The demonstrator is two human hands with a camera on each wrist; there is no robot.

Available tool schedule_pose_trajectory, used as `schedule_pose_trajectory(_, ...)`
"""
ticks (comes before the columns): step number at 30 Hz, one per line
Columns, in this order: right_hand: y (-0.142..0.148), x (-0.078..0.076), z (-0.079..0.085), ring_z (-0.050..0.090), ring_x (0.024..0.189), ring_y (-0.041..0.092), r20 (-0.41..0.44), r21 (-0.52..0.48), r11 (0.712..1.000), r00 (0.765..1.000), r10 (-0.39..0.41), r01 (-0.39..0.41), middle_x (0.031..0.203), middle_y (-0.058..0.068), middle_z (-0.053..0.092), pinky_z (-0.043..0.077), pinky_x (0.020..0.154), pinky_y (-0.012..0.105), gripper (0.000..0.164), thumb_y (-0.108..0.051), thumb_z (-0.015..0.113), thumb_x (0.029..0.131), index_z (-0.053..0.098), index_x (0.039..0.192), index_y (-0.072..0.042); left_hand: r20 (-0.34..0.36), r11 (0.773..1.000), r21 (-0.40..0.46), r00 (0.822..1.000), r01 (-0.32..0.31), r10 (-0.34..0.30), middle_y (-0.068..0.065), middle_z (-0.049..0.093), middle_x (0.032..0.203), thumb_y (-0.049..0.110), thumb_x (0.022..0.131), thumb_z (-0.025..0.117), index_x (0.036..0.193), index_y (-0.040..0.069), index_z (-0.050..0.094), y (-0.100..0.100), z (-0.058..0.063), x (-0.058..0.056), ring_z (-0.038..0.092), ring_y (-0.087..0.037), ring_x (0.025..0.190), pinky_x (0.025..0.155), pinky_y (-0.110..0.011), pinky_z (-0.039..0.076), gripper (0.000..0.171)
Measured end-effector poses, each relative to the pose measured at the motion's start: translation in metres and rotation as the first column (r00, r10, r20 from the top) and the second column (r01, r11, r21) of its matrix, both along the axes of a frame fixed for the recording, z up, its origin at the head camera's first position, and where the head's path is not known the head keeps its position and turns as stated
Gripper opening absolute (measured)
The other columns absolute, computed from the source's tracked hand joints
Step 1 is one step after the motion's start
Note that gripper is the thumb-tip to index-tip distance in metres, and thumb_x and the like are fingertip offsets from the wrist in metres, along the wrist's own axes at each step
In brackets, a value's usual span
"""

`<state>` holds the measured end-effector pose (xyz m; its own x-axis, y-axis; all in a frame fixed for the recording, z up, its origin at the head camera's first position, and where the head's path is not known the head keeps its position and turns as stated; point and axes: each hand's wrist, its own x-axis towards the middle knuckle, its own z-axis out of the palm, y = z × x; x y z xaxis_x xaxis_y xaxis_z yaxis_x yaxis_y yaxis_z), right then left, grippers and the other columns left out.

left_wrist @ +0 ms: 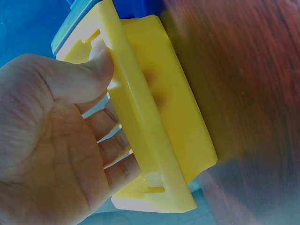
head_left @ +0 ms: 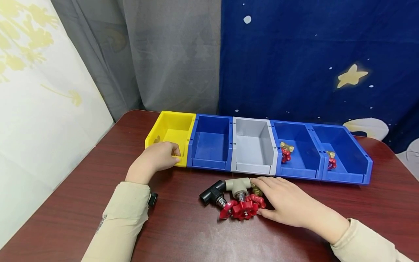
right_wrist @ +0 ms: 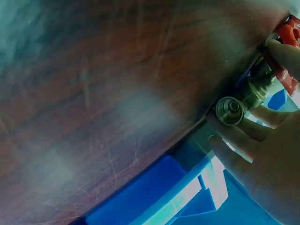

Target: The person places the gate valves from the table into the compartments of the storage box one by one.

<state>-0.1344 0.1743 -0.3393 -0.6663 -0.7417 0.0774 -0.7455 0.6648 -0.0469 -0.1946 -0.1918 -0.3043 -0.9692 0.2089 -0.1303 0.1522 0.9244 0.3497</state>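
Note:
At the left end of the row, my left hand (head_left: 159,157) grips the front wall of a yellow bin (head_left: 179,120). In the left wrist view the thumb lies over the bin's rim and the other fingers reach inside. My right hand (head_left: 288,201) holds a brass valve (right_wrist: 253,93) with a red handwheel, thumb at the wheel and fingers along the brass body. Beside it on the table lie a grey tee-shaped valve (head_left: 238,185) and a black tee-shaped valve (head_left: 212,192), their red handwheels bunched together toward me.
Right of the yellow bin stand a blue bin (head_left: 211,145), a light grey bin (head_left: 253,145) and two more blue bins, all joined in a row. Small brass valves with red wheels lie in the fourth bin (head_left: 286,155) and the rightmost bin (head_left: 348,154). Curtains hang behind the table.

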Motion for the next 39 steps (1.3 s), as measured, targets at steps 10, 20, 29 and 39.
schedule_pose_trajectory(10, -0.0044, -0.0004, -0.0009, 0.059, 0.114, 0.029, -0.037, -0.008, 1.000, 0.999, -0.003, 0.003, 0.124, 0.012, 0.060, 0.046, 0.098, 0.049, 0.075, -0.037, 0.076, 0.076, 0.051, 0.135, 0.002, -0.011, 1.000, -0.008, 1.000, 0.011, -0.011, -0.003, 0.053, 0.068, 0.018, 0.092, 0.066, 0.088, 0.009, 0.065, -0.0007, -0.0024, -0.0015, 0.054, -0.023, 0.075, 0.073, -0.038, 0.043, 0.010)
schedule_pose_trajectory(20, -0.0031, -0.0001, 0.0002, 0.061, 0.108, 0.026, -0.046, -0.019, 1.000, 0.999, -0.019, 0.018, 0.123, 0.010, 0.062, 0.048, 0.093, 0.048, 0.078, -0.038, 0.077, 0.071, 0.052, 0.135, -0.001, -0.009, 1.000, -0.009, 1.000, 0.010, -0.010, -0.003, 0.054, 0.069, 0.019, 0.092, 0.066, 0.089, 0.009, 0.065, -0.0001, -0.0017, -0.0014, 0.054, -0.024, 0.076, 0.073, -0.039, 0.043, 0.010)
schedule_pose_trajectory(29, -0.0012, -0.0010, 0.0007, 0.061, 0.108, 0.026, -0.100, -0.041, 0.999, 0.995, -0.012, 0.008, 0.120, 0.009, 0.062, 0.049, 0.090, 0.048, 0.079, -0.036, 0.079, 0.067, 0.054, 0.133, -0.001, -0.010, 1.000, -0.005, 1.000, 0.009, -0.010, -0.003, 0.054, 0.069, 0.019, 0.092, 0.067, 0.090, 0.008, 0.066, -0.0008, -0.0017, -0.0011, 0.054, -0.024, 0.076, 0.074, -0.039, 0.044, 0.011)
schedule_pose_trajectory(39, 0.0026, 0.0002, 0.0055, 0.060, 0.110, 0.025, -0.097, -0.034, 0.999, 0.995, -0.030, 0.027, 0.123, 0.009, 0.061, 0.050, 0.090, 0.048, 0.080, -0.035, 0.080, 0.067, 0.053, 0.135, -0.003, 0.005, 1.000, 0.001, 1.000, 0.004, -0.004, -0.003, 0.054, 0.068, 0.020, 0.092, 0.067, 0.091, 0.009, 0.066, -0.0006, -0.0022, -0.0012, 0.054, -0.024, 0.077, 0.075, -0.039, 0.044, 0.012)
